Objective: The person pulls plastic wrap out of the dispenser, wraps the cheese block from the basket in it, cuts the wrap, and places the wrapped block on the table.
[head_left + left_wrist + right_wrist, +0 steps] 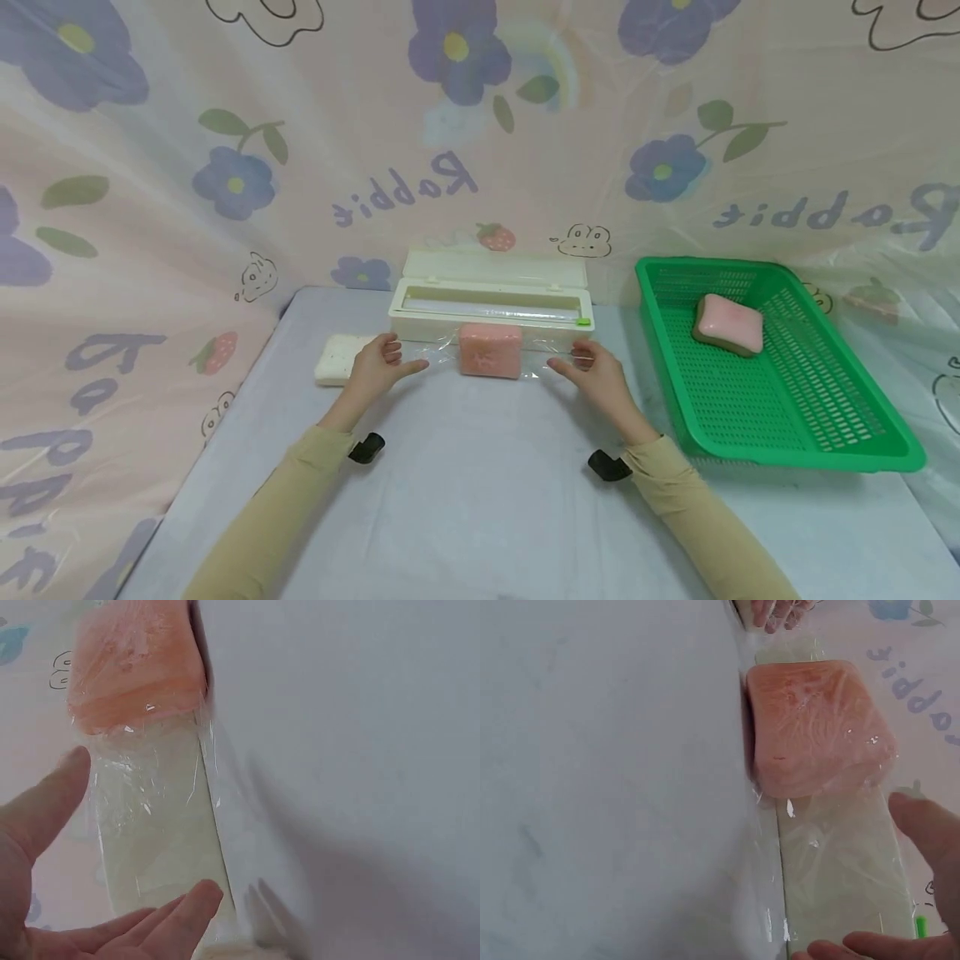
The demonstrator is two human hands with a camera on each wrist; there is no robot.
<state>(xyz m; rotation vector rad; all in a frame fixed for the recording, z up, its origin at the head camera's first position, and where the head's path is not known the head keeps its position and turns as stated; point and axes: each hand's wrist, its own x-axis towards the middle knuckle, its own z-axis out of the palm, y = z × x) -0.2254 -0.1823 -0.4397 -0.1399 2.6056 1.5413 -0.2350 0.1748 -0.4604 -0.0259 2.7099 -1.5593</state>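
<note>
A pink block that looks like a bar of soap stands against the front of a white cling film dispenser, with clear film over it. Loose film spreads out on both sides of the block. My left hand is at the film's left end, thumb and fingers apart. At the right end is my right hand, its thumb stretched toward the block and well clear of the fingers. Neither hand visibly pinches anything; whether fingertips touch the film is hard to tell.
A white block lies beside the left hand, partly covered by it. On the right stands a green basket holding a pink and brown block. The dispenser's lid is raised, and a patterned curtain hangs behind.
</note>
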